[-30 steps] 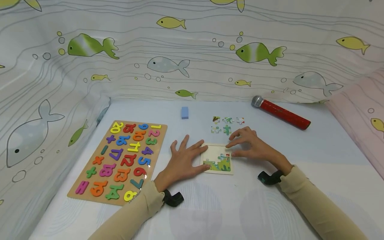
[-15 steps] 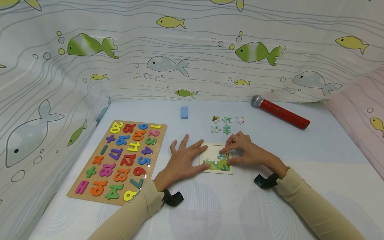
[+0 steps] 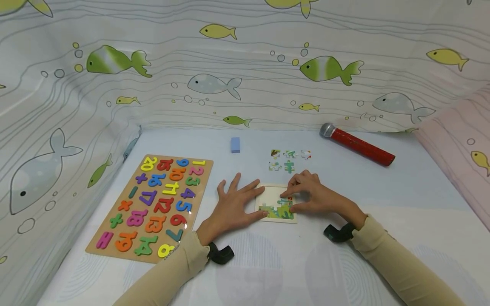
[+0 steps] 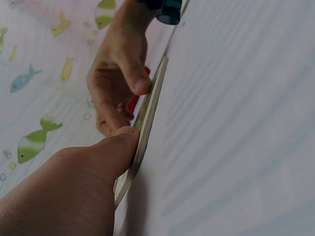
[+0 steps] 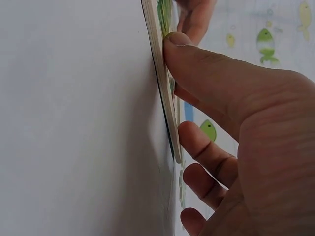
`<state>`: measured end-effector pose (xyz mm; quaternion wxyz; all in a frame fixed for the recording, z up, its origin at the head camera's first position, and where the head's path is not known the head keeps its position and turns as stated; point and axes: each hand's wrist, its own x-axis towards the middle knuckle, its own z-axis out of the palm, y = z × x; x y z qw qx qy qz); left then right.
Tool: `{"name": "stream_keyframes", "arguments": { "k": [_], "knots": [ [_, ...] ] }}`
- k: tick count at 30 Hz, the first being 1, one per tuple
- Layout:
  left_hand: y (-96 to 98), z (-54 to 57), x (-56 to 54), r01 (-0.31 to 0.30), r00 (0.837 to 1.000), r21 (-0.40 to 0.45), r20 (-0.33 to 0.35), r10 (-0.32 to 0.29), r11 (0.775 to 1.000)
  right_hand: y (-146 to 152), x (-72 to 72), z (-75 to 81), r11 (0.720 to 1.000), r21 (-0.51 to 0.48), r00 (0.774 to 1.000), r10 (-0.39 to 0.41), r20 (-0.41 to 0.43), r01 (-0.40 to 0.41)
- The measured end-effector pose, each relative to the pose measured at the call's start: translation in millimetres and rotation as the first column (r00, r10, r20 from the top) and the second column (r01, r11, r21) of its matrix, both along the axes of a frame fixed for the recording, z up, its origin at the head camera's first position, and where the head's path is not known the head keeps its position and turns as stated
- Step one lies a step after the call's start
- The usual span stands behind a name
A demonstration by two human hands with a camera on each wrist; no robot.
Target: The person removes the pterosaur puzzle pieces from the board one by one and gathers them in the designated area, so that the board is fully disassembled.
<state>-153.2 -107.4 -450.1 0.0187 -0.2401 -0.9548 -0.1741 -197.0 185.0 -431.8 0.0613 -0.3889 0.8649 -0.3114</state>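
A small wooden jigsaw puzzle tray lies on the table, its lower part filled with green pieces. My left hand rests at its left side, fingers spread; the index fingertip is on the upper left rim and the thumb on the lower left. From the right, my right hand reaches over the tray. Its thumb and bent index finger stand either side of a puzzle piece in the right part, the thumb right at the tray's edge. The other fingers curl loosely. Behind the tray lie several loose puzzle pieces.
To the left lies a board with colourful numbers. A blue block stands at the back, and a red microphone lies at the back right. A fish-patterned cloth hangs behind the table.
My right hand has moved left from the tray's right rim onto the piece inside, then held there. My left hand and the loose pieces have stayed put.
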Motion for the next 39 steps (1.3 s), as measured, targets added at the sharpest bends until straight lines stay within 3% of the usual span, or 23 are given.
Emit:
{"name": "stream_keyframes", "arguments": {
  "k": [17,39],
  "knots": [
    [0.1,-1.3,-0.3,0.002,1.0,-0.004,0.011,-0.002,1.0,-1.1,3.0,1.1,0.999,0.039,0.999,-0.024,0.032,0.023],
    [0.1,0.1,0.3,-0.004,1.0,-0.002,0.006,0.004,1.0,-3.0,2.6,4.5,1.0,0.004,0.998,-0.014,0.068,0.013]
  ]
}}
